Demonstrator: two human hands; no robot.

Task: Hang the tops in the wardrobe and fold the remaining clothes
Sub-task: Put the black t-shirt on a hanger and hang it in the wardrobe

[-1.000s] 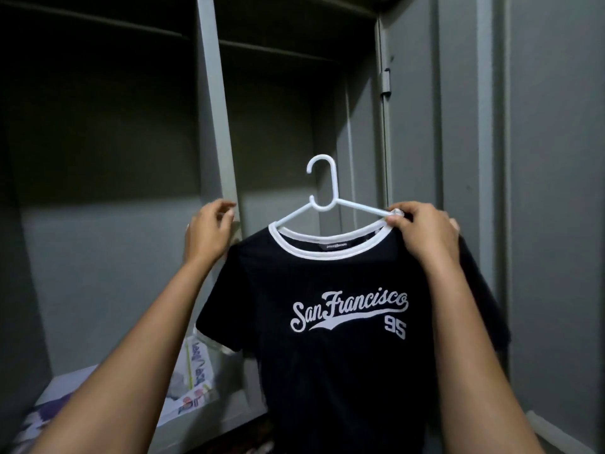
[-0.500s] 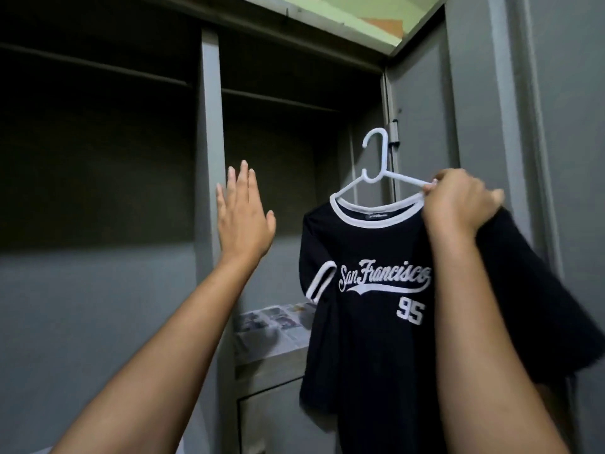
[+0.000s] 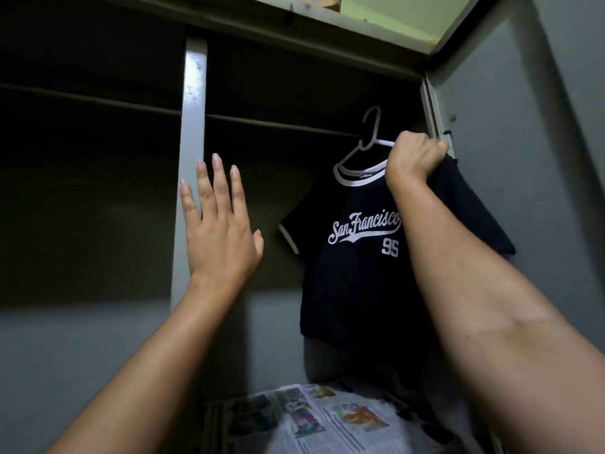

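The wardrobe [image 3: 193,126] is dark inside, its rail [image 3: 278,124] barely visible. A navy T-shirt [image 3: 357,257] on a white hanger [image 3: 370,136] hangs near the right wall, hook at the rail; contact unclear. The right hand [image 3: 414,155] grips shoulder and hanger arm, hiding them. The left hand [image 3: 219,231] is spread, holding nothing. Newspaper [image 3: 327,417] lies below.

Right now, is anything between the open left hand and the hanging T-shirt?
No. In the head view only the dark wardrobe interior shows between the left hand and the T-shirt.
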